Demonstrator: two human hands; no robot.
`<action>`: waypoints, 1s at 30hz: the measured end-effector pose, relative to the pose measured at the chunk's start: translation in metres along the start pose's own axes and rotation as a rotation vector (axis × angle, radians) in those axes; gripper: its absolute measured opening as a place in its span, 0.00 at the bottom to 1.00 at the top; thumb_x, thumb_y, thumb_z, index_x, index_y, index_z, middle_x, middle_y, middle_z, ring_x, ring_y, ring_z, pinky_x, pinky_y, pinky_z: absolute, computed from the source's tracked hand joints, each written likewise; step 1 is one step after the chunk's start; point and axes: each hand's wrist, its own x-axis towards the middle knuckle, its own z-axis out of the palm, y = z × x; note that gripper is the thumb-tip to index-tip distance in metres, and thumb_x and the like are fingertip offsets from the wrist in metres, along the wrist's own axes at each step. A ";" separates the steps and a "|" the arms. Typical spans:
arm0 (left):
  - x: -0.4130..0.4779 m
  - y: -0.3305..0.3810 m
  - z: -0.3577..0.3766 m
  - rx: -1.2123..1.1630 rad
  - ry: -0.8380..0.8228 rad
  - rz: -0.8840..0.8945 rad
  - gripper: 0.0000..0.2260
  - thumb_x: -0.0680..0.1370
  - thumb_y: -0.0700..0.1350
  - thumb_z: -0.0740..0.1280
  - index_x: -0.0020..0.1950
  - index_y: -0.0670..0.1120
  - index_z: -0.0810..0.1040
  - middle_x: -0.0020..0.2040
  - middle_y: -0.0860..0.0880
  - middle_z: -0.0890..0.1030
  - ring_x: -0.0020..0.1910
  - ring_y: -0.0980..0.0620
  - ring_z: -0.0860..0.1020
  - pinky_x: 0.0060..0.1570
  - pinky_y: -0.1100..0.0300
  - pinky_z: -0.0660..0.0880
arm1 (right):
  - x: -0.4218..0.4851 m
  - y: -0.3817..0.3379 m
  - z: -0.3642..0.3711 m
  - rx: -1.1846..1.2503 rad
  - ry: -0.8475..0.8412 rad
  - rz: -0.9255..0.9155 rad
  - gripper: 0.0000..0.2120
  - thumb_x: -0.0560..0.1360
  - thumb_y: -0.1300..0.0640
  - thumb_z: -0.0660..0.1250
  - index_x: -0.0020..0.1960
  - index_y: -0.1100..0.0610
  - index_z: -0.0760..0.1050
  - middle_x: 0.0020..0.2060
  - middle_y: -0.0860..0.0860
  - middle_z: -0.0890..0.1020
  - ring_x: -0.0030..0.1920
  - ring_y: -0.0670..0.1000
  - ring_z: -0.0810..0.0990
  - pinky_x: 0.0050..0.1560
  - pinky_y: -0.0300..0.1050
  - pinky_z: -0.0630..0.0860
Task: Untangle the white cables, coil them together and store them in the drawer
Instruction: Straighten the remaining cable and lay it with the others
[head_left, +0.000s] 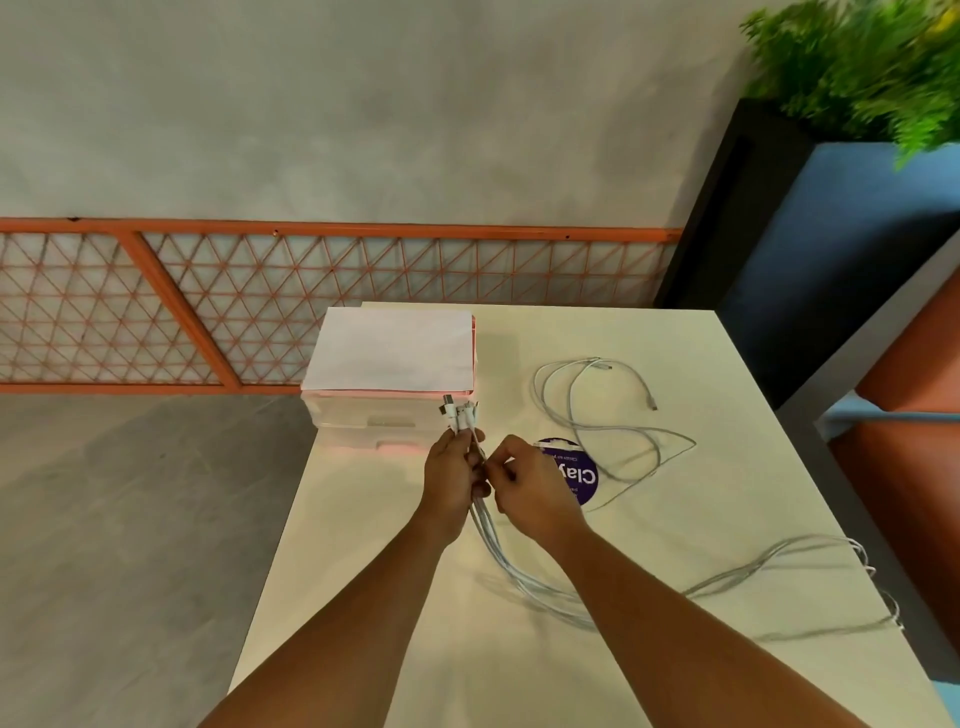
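We find the left hand gripping the white cables just below their plugs, evidently to level the ends, the right hand pinching a strand alongside, one loose cable at far right, and the drawer apparently closed just beyond.
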 end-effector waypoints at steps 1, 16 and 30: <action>0.000 -0.001 -0.001 0.011 0.002 0.006 0.12 0.84 0.43 0.55 0.45 0.43 0.74 0.29 0.49 0.64 0.23 0.54 0.63 0.27 0.61 0.61 | 0.000 -0.001 0.002 -0.027 0.004 -0.010 0.04 0.80 0.53 0.62 0.48 0.52 0.74 0.33 0.49 0.83 0.33 0.50 0.82 0.37 0.49 0.80; 0.004 -0.004 -0.017 -0.183 0.128 0.029 0.13 0.86 0.46 0.55 0.43 0.45 0.69 0.29 0.50 0.68 0.24 0.52 0.69 0.35 0.49 0.81 | -0.007 0.033 -0.014 0.012 -0.372 0.040 0.09 0.81 0.60 0.61 0.48 0.56 0.80 0.39 0.53 0.84 0.33 0.50 0.82 0.40 0.43 0.79; 0.008 0.007 -0.018 -0.327 0.320 0.025 0.16 0.86 0.49 0.55 0.39 0.47 0.67 0.30 0.50 0.64 0.22 0.55 0.60 0.23 0.65 0.58 | -0.015 0.055 -0.012 -0.282 -0.217 -0.068 0.15 0.82 0.49 0.62 0.43 0.58 0.77 0.40 0.53 0.78 0.39 0.51 0.77 0.44 0.48 0.77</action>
